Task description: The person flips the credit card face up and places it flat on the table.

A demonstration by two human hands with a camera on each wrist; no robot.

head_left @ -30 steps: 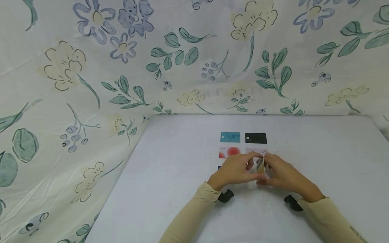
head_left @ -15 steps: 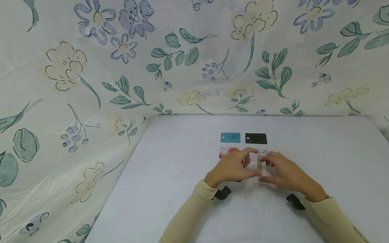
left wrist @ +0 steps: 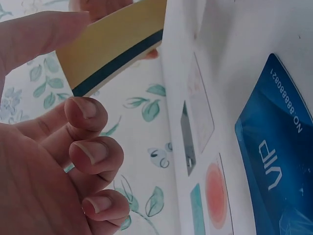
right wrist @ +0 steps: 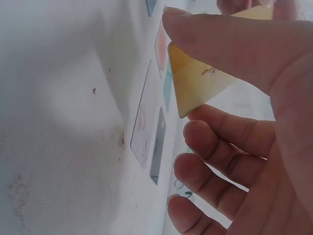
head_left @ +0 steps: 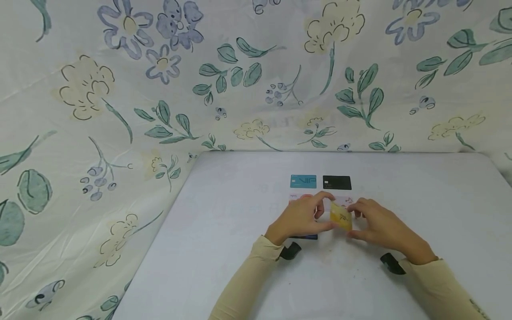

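A yellow bank-style card (head_left: 341, 216) is held up above the white table between both hands, tilted on edge. My left hand (head_left: 302, 218) pinches its left side between thumb and index finger, the other fingers curled loosely. On the right side, my right hand (head_left: 380, 224) has thumb and index finger at the card's edges. A dark stripe crosses the gold back of the card (left wrist: 115, 46) in the left wrist view; the right wrist view shows its yellow printed face (right wrist: 188, 81), partly covered by the thumb.
Flat beyond the hands lie a teal VIP card (head_left: 303, 181), a black card (head_left: 337, 182) and a pale pink card (head_left: 345, 200). A red-circle card (left wrist: 216, 195) is partly hidden in the head view. A blue VIP card (left wrist: 269, 152) lies below my left hand.
The card has turned from nearly edge-on so its yellow face now shows to the head view. My left hand has shifted slightly left, the right slightly right.
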